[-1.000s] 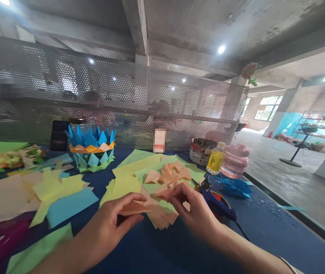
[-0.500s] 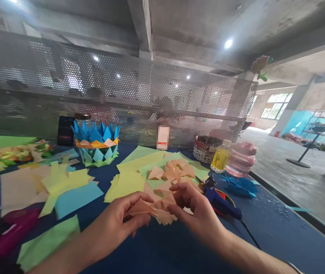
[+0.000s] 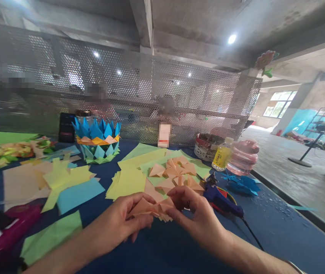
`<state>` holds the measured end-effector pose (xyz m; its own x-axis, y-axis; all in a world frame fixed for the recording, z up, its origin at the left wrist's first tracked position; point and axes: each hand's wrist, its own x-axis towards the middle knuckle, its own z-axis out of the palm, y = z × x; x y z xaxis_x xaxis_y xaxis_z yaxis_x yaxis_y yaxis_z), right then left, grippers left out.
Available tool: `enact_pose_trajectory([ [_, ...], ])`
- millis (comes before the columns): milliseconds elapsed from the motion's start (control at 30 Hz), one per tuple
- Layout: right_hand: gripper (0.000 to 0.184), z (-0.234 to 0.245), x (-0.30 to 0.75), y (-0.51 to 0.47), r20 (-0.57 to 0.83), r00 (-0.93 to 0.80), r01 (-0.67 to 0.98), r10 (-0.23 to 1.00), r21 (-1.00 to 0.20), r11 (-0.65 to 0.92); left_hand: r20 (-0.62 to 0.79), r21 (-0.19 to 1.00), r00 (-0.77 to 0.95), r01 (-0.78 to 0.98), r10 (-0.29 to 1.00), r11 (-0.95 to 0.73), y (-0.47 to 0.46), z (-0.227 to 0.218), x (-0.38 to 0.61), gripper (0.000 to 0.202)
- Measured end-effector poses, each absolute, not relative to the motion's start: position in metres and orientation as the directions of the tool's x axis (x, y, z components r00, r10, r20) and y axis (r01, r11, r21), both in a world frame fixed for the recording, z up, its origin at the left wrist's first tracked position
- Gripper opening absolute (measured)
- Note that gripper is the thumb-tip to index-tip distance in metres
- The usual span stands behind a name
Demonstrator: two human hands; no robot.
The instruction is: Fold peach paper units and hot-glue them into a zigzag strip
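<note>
Between both hands is a folded piece of orange paper (image 3: pixel 144 207), held just above the dark blue tabletop. My left hand (image 3: pixel 132 217) is closed on its left side, the thumb in front. On its right side, my right hand (image 3: pixel 189 209) pinches the paper between thumb and curled fingers. Partly hidden below and behind are more folded orange pieces (image 3: pixel 176 169), lying on green sheets. A stack of yellow paper (image 3: pixel 126 184) lies left of them. Right of my right hand is a blue glue gun (image 3: pixel 223 201) with a black cord.
A blue, orange and green folded-paper basket (image 3: pixel 98 140) stands back left by a phone (image 3: pixel 66 127). Loose sheets, including a blue one (image 3: pixel 79 196), lie left. A yellow-labelled bottle (image 3: pixel 222 155), pink container (image 3: pixel 242 156) and round tub (image 3: pixel 206 146) stand back right, before a perforated metal screen (image 3: pixel 176 91).
Both hands keep hold of the folded orange paper, and my right hand has shifted slightly. The whole view has moved a little; the other things stay in place.
</note>
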<state>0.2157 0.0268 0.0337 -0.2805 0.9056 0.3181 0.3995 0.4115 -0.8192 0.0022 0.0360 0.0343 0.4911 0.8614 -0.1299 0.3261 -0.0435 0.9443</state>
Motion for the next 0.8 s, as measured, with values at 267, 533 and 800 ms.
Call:
enact_pose_trajectory([
  [267,0.016,0.0326,0.2156,0.0250,0.386,-0.338,0.490,0.858,-0.706,0.511,-0.131,0.941,0.492,0.336,0.861,-0.049,0.0348,0.0329,0.0022,0.044],
  [533,0.012,0.0298,0.2150,0.0244,0.442,-0.369,0.529,0.818,-0.623,0.576,-0.123,0.945,0.496,0.322,0.859,-0.051,0.0323,0.0344,0.0042,0.042],
  [800,0.013,0.0258,0.2142,0.0217,0.444,-0.389,0.517,0.808,-0.620,0.590,-0.120,0.953,0.514,0.300,0.849,-0.047,0.0309,0.0360,0.0048,0.035],
])
